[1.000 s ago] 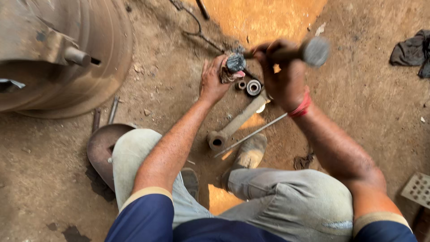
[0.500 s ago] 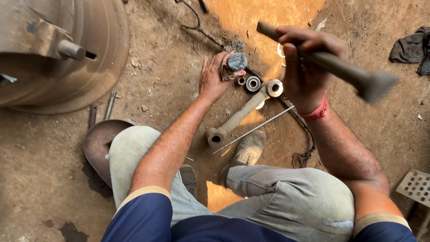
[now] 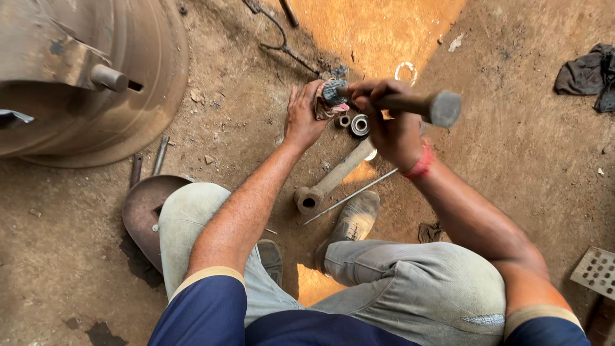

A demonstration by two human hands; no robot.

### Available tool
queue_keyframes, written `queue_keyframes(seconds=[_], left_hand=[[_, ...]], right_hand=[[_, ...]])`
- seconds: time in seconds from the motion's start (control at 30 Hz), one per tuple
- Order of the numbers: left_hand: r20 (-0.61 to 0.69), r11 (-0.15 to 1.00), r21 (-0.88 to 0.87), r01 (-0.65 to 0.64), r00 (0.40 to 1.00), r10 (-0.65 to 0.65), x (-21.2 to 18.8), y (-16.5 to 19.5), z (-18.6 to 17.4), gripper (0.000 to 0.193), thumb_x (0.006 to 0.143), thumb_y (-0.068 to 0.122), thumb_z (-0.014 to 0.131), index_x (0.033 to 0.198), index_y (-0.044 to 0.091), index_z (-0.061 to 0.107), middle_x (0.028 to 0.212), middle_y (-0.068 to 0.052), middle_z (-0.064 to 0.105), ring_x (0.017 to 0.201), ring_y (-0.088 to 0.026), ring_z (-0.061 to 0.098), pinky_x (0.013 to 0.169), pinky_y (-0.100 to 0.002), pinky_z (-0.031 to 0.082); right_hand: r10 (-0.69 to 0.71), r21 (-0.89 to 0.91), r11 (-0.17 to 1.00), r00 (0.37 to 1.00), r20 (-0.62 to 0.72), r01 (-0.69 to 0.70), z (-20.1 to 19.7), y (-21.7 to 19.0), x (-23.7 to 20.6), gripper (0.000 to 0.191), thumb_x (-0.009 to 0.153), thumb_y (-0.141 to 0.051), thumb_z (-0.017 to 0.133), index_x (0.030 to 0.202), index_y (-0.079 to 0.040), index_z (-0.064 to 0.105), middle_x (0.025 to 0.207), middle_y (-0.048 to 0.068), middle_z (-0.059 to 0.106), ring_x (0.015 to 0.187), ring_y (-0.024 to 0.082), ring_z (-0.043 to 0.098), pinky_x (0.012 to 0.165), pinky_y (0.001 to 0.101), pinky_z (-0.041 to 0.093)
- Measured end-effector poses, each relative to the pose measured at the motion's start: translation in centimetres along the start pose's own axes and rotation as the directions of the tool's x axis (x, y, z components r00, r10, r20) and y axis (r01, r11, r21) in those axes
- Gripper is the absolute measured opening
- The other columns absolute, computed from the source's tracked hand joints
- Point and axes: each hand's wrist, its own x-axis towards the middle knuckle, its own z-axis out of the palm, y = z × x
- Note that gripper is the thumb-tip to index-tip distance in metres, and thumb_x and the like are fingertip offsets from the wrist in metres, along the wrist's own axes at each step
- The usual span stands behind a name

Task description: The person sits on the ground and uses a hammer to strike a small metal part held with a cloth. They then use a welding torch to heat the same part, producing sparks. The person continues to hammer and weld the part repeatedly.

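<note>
Dirt floor [image 3: 525, 192]. Left hand [image 3: 304, 118] clasps a rag-wrapped part [image 3: 333, 95] steady; at its 3 o'clock, right hand [image 3: 391, 128] grips a hammer [image 3: 419, 106], striking it.

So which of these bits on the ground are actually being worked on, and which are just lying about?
In use:
- left hand steadying a small metal part
- right hand gripping a hammer

Lying about:
- ring-shaped pieces
- metal pipe
- thin rod
- dark rag
- big drum
- grating

The metal drum [image 3: 77, 77] and perforated grate [image 3: 596, 272] run past the edges.
</note>
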Motion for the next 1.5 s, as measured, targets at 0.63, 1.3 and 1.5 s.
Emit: queue_keyframes(seconds=[0.63,1.3,1.5], left_hand=[[-0.009,1.000,-0.006,-0.004,1.000,0.004,0.2,0.3,0.1,0.089,0.075,0.056,0.088,0.141,0.019,0.043,0.135,-0.006,0.066,0.130,-0.028,0.061,0.123,-0.066,0.019],[0.078,0.988,0.009,0.156,0.985,-0.156,0.8,-0.3,1.0,0.093,0.075,0.047,0.092,0.148,0.024,0.038,0.147,-0.012,0.056,0.138,-0.045,0.041,0.114,-0.065,0.019],[0.054,0.995,-0.038,0.088,0.995,-0.085,1.2,0.2,0.7,0.094,0.076,0.049,0.093,0.148,0.024,0.038,0.142,-0.007,0.061,0.136,-0.030,0.057,0.129,-0.062,0.013]], right_hand=[[0.147,0.129,0.980,0.988,0.044,-0.152,-0.4,2.1,-1.3,0.027,0.104,0.007,0.065,0.116,-0.004,0.043,0.120,0.017,0.056,0.119,0.026,0.063,0.106,0.0400,0.060],[-0.093,0.036,0.996,0.975,0.204,0.087,-0.3,-2.9,2.7,0.011,0.109,0.006,0.058,0.112,0.002,0.048,0.110,0.018,0.065,0.113,0.030,0.071,0.102,0.0452,0.063],[-0.239,0.078,0.971,0.953,0.185,0.228,0.1,-2.5,2.7,0.015,0.111,0.006,0.053,0.119,-0.003,0.043,0.115,0.017,0.063,0.110,0.028,0.068,0.105,0.0425,0.060]])
